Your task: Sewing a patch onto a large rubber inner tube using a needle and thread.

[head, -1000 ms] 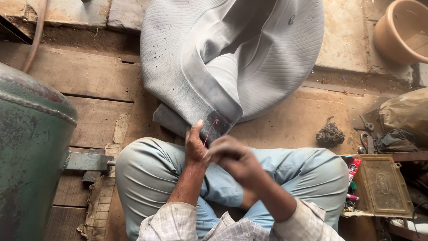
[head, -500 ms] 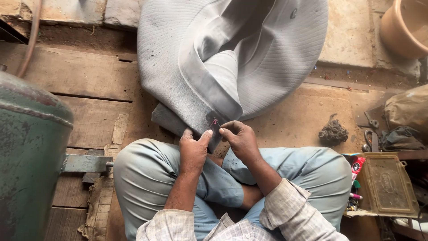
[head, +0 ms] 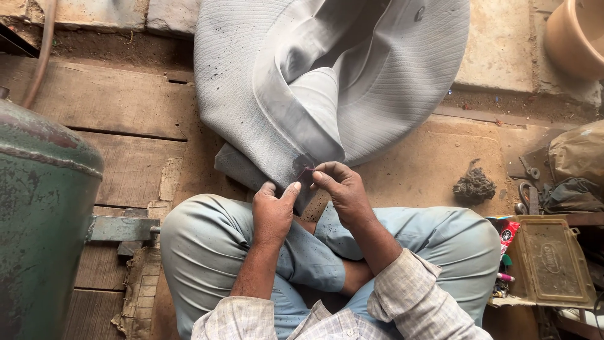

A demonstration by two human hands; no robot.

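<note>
Since a moment ago both hands have barely shifted, staying at the dark patch [head: 304, 170] on the grey inner tube [head: 327, 82]. The left hand [head: 274, 211] presses its thumb on the tube's folded edge; the right hand [head: 340, 189] pinches a thin reddish strip at the patch, with the tube spreading away beyond both hands.

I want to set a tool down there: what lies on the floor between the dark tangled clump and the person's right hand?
In the head view, nothing: bare dusty floor runs from the clump to the right hand, which pinches the grey rubber tube.
</note>
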